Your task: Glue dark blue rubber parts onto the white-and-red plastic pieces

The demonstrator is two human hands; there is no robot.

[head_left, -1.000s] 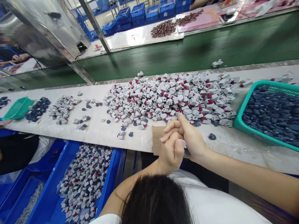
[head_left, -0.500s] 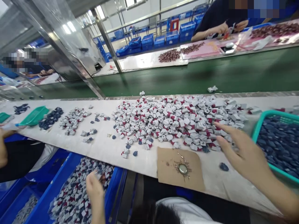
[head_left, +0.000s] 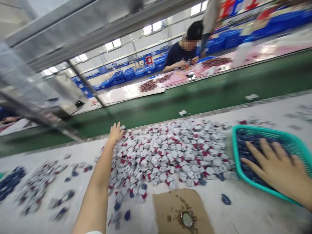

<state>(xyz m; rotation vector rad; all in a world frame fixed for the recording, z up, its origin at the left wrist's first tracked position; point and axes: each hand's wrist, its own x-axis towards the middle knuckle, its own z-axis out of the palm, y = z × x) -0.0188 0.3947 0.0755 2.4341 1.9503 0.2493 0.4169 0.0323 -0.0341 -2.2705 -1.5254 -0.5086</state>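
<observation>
My left hand (head_left: 116,133) reaches out past the far left end of a large pile of small white and dark-red plastic parts (head_left: 168,152). Its fingers are apart, close to a small white part (head_left: 122,127) by the green belt; whether they touch it I cannot tell. On the right, my right hand (head_left: 275,162) lies with fingers spread over dark blue plastic parts (head_left: 246,138) in a green basket (head_left: 298,146). Nothing is gripped in it. A piece of brown cardboard (head_left: 168,204) with a round metal disc (head_left: 187,219) lies in front of the pile.
A green conveyor belt (head_left: 207,100) runs behind the work surface, with a few stray white parts on it. Smaller heaps of white parts (head_left: 40,182) and blue parts (head_left: 12,182) lie left. A person (head_left: 181,53) works across the belt. A slanted metal post (head_left: 85,81) stands at left.
My left hand has gone from above the blue bin of parts to the far left of the pile. My right hand has moved from the pile's right end onto the green basket. The view has shifted.
</observation>
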